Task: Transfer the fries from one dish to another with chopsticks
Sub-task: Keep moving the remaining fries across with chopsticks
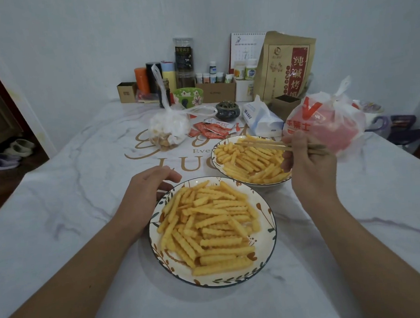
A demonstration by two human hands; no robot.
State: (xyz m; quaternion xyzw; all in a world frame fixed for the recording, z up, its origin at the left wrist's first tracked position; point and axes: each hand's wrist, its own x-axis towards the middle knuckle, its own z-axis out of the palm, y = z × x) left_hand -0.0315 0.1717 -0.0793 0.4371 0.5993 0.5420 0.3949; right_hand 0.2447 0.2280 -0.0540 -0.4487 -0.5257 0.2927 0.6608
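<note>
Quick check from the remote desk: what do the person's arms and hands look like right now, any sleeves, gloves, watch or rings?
Both forearms are bare as far as the frame shows; no sleeve edge is in view. The left hand and right hand wear no gloves. No watch, bracelet or ring shows on either wrist or on the visible fingers. No markings can be made out.

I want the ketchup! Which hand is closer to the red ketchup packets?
Left. The left hand rests on the table just below the ketchup packets. The right hand, holding chopsticks, is farther off to their right, over the far plate.

Right hand [308,162] gripping chopsticks [260,146] above far dish [215,156], tips apparently empty; left hand [146,190] beside near dish [271,229].
</note>
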